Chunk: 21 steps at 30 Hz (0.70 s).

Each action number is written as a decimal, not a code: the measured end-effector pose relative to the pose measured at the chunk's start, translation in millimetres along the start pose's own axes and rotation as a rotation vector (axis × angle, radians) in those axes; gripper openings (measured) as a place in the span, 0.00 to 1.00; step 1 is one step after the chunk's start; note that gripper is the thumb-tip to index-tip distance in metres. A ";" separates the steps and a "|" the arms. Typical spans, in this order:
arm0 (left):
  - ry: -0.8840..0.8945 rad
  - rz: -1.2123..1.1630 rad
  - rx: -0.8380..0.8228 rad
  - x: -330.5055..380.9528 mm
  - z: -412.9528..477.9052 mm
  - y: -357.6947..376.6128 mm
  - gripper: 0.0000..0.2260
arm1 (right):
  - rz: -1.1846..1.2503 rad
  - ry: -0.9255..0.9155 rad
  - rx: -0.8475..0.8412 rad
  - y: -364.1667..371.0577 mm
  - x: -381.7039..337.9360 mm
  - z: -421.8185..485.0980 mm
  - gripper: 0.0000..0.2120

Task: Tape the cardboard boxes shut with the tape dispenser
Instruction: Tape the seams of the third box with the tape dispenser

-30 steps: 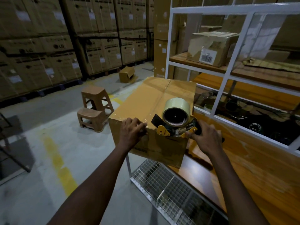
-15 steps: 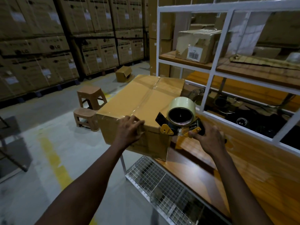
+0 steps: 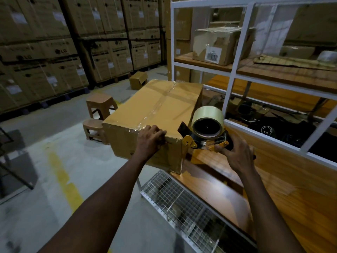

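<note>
Clasps the near top edge of the cardboard box (image 3: 155, 110) with the left hand (image 3: 151, 138), right on the taped seam running away lengthwise. Grips the tape dispenser (image 3: 206, 133) in the right hand (image 3: 237, 155), against the box's near-right corner on the wooden workbench (image 3: 273, 181). Likely needs 1 right-hand pull next.

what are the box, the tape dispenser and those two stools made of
Cardboard box: matte brown cardboard, with glossy clear tape strips across its top. Tape dispenser: yellow plates look like painted metal, black body possibly plastic; the roll is pale glossy tape. Stools: probably moulded brown plastic, judging by their smooth one-piece shape.
</note>
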State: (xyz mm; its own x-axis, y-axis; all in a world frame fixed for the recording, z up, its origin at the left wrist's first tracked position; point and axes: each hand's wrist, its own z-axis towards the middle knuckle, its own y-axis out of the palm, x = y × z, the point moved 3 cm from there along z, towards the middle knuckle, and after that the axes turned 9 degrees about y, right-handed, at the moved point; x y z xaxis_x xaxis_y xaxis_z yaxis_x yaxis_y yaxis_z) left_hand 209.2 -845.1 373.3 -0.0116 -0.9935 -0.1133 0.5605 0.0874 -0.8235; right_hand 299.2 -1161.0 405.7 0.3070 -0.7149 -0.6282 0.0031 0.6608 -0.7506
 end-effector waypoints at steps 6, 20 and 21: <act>-0.010 -0.017 0.041 -1.1 -0.2 2.8 0.18 | 0.023 0.049 0.033 -28.9 50.4 -18.4 0.29; 0.045 0.028 0.025 9.1 5.3 -6.4 0.18 | -0.094 0.092 -0.141 44.5 59.2 -20.5 0.32; 0.049 0.024 0.028 10.1 5.9 -7.7 0.18 | -0.106 0.081 -0.135 47.7 55.9 -19.6 0.31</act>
State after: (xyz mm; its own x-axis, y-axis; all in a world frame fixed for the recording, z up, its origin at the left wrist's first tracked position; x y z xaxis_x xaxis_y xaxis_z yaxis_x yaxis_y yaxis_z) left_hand 209.7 -856.2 381.8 -0.0383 -0.9863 -0.1606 0.5842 0.1083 -0.8044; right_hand 297.8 -1174.0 330.8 0.2342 -0.7985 -0.5546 -0.0984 0.5480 -0.8307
